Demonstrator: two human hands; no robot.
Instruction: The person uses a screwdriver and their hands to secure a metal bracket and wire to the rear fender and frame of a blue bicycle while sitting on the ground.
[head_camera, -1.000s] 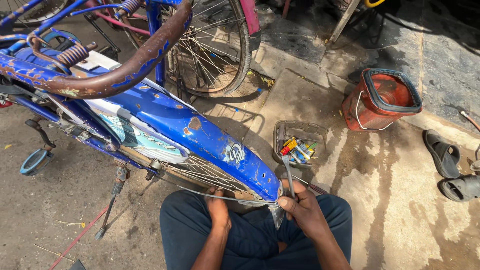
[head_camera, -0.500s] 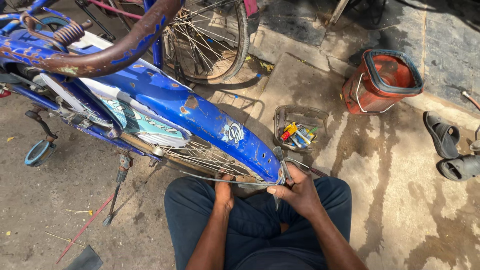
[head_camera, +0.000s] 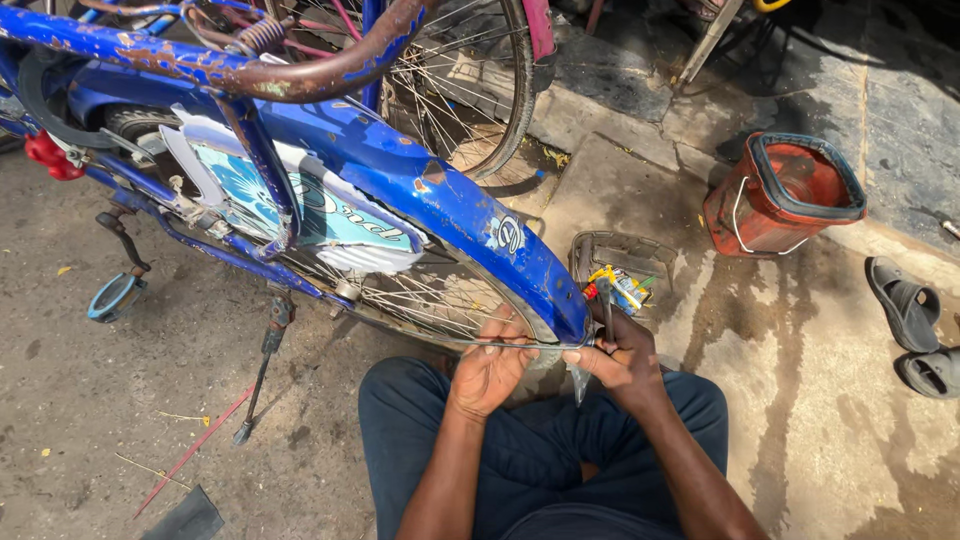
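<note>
Dusty ground, blue mudguard (head_camera: 470, 215) tip between both hands (left (head_camera: 487, 368), right (head_camera: 622, 355))

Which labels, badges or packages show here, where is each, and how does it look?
Badge: on the blue mudguard, near its rear end; small, round, white and blue.
Chain guard panel: bike's side, under the mudguard; long, white and light blue, dark lettering.
Small packages: in a wire tray on the ground beyond the right hand; yellow, red, blue, too small to tell apart.
No screens or signs.
</note>
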